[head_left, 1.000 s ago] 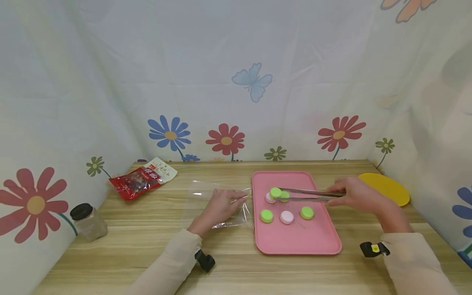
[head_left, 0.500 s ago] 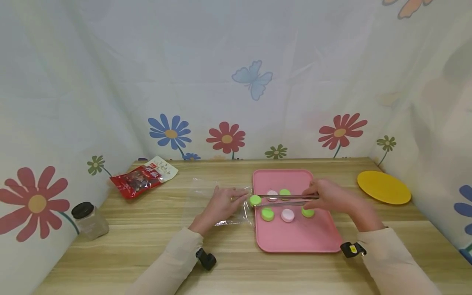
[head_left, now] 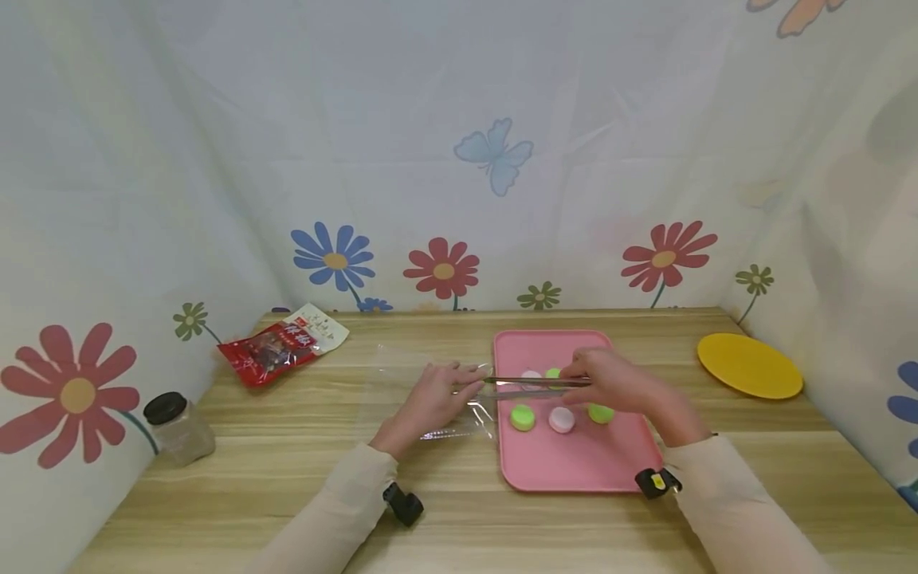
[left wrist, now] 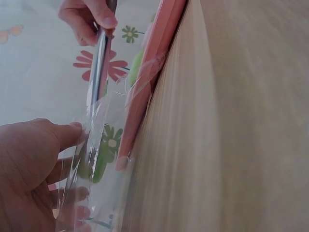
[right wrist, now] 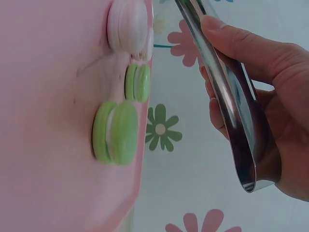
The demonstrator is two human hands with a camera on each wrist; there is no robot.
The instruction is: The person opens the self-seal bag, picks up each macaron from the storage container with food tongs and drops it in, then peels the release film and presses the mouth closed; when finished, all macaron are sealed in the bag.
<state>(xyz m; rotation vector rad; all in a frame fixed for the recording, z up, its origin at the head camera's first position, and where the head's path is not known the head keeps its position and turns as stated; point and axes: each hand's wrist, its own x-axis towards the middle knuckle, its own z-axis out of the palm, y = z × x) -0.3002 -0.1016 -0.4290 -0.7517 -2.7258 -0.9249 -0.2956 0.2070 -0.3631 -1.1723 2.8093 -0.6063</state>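
Note:
My left hand (head_left: 437, 396) holds the mouth of a clear plastic bag (head_left: 394, 371) beside the pink tray (head_left: 566, 472). My right hand (head_left: 610, 383) grips metal tongs (right wrist: 219, 79) above the tray. Their tips reach the bag's mouth by my left fingers, and the left wrist view shows the tongs behind clear film. A green shape (left wrist: 91, 169) shows there through the film, probably a macaron. On the tray lie green macarons (head_left: 523, 418) and pink macarons (head_left: 562, 419); the right hand and tongs partly cover some of them.
A red snack packet (head_left: 272, 351) lies at the back left, with a black-lidded jar (head_left: 179, 430) nearer on that side. To the right of the tray is a yellow plate (head_left: 749, 365). A flowered curtain (head_left: 574, 223) hangs behind the wooden table.
My right hand has moved left across the tray, carrying a green macaron in the tongs to the bag's mouth; in the head view that macaron is now hidden. My left hand stays nearly still.

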